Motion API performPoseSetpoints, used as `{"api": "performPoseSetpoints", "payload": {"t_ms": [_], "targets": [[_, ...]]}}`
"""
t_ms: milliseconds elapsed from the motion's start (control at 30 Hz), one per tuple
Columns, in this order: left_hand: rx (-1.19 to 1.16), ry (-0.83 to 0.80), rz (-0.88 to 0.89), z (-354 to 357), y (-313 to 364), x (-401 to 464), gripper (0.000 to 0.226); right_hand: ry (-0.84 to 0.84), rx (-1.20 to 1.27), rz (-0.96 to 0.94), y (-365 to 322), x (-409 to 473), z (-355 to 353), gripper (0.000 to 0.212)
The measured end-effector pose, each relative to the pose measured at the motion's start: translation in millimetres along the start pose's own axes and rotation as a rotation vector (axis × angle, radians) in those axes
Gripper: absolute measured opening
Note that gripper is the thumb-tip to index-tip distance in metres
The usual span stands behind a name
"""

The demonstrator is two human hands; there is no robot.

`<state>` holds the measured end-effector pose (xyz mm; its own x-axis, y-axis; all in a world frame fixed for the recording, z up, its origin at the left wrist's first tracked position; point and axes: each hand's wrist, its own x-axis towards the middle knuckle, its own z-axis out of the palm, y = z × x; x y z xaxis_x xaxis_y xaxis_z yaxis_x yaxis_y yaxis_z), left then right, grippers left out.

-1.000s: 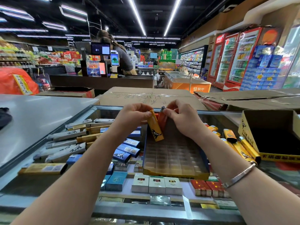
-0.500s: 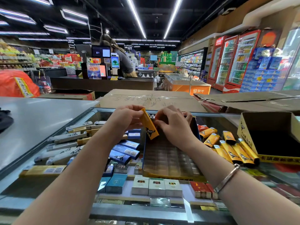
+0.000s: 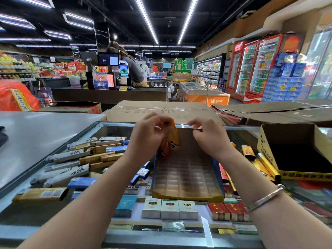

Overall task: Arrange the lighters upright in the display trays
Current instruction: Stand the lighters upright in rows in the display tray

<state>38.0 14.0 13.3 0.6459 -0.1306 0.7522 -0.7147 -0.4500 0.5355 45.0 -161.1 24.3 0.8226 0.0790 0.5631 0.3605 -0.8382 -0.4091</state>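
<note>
- left hand (image 3: 146,133): fingers curled round two lighters, held over the far-left corner of the tray.
- orange lighter (image 3: 173,136): in the left hand, roughly upright with a slight tilt, metal top up by the fingertips, black animal print near its lower end.
- red lighter (image 3: 164,148): just below and left of the orange one, touching it, lower end down at the tray's far-left slots. Can't tell if it is seated in a slot.
- right hand (image 3: 209,135): to the right of the left hand, apart from it. Fingers curled, thumb and forefinger pinching the top edge of the tray's raised back panel (image 3: 186,139).
- display tray (image 3: 186,177): sits below and between both hands on the glass counter (image 3: 125,218). Grid of small slots, yellow front lip, blue side walls. Slots nearer than the hands hold nothing visible.
- loose lighters (image 3: 258,162): lying flat on the glass, right of the right forearm, between the tray and the box. Mostly yellow-orange, a couple of red ones tight against the tray's right wall.
- open cardboard box (image 3: 294,151): further right of the right hand, yellow front with print, dark inside.
- cigarette packs (image 3: 169,209): under the glass, below both forearms; long cartons off to the left of the left arm.
- bracelet (image 3: 264,198): on the right wrist.
</note>
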Motion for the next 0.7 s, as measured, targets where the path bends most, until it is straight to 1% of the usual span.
{"api": "performPoseSetpoints", "payload": {"t_ms": [67, 100, 267, 367, 467, 567, 700], "targets": [[0.171, -0.021, 0.112, 5.2, -0.7, -0.8, 0.020, -0.086, -0.009, 0.030, 2.6, -0.3, 2.1, 0.032], [0.240, -0.029, 0.146, 6.5, -0.9, -0.8, 0.019, -0.101, -0.022, 0.034, 2.9, -0.8, 3.0, 0.031], [0.444, -0.060, 0.195, 6.0, -1.5, 0.7, 0.015, -0.076, -0.037, 0.027, 2.9, -1.5, 3.6, 0.029], [0.461, -0.069, 0.181, 5.4, -1.5, 1.7, 0.015, -0.093, -0.031, 0.032, 2.3, -2.2, 3.7, 0.028], [0.407, -0.078, 0.119, 4.7, -3.3, 2.4, 0.015, -0.097, -0.023, 0.042, 1.9, -1.8, 2.8, 0.027], [0.383, -0.120, 0.079, 5.4, -4.3, 2.9, 0.016, -0.108, -0.025, 0.041, 1.1, -1.8, 3.1, 0.026], [0.444, -0.175, 0.034, 9.6, -3.2, 2.2, 0.021, -0.118, -0.031, 0.038, 0.5, -3.3, 3.5, 0.027]]}}
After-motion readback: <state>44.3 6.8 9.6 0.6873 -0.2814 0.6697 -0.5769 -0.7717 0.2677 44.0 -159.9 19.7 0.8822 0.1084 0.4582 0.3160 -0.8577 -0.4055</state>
